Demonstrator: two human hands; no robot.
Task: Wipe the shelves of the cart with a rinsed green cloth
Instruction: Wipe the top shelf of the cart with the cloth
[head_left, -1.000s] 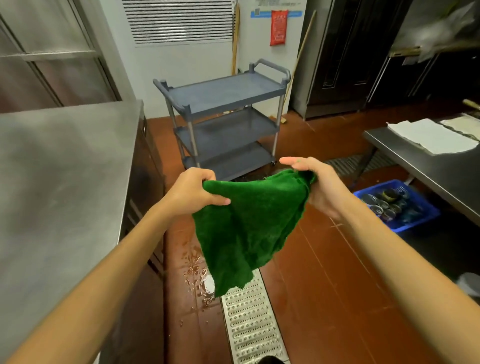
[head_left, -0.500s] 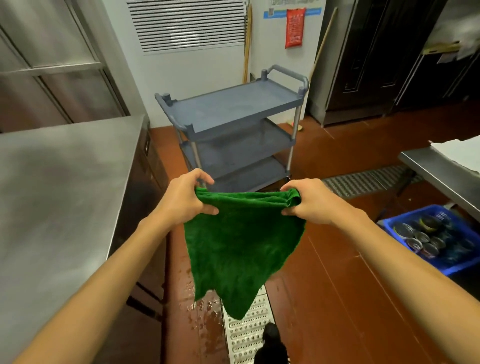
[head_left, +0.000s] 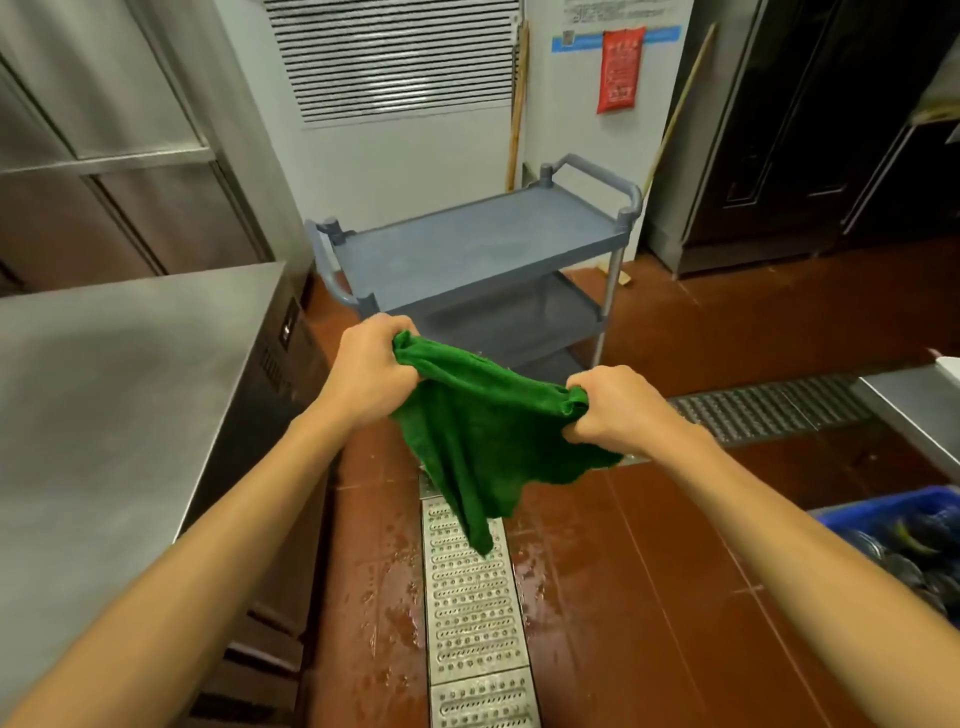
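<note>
A green cloth (head_left: 478, 436) hangs in front of me, stretched between both hands and drooping to a point over the floor drain. My left hand (head_left: 366, 371) grips its upper left corner in a fist. My right hand (head_left: 608, 405) grips the bunched right corner, a little lower. Just beyond the hands stands a grey three-shelf cart (head_left: 467, 254) with handles at both ends; its top shelf is bare, and the two lower shelves are partly hidden behind the cloth and my hands.
A steel counter (head_left: 114, 395) runs along my left. A perforated metal floor drain (head_left: 467, 592) lies below the cloth, with wet red tiles around it. A blue crate (head_left: 904, 535) of cans sits at the right beside another steel table (head_left: 914, 405). Broom handles lean on the back wall.
I have come closer to the cart, which now looms larger. My hands moved apart and the right one dropped lower, pulling the cloth's top edge taut at a slant.
</note>
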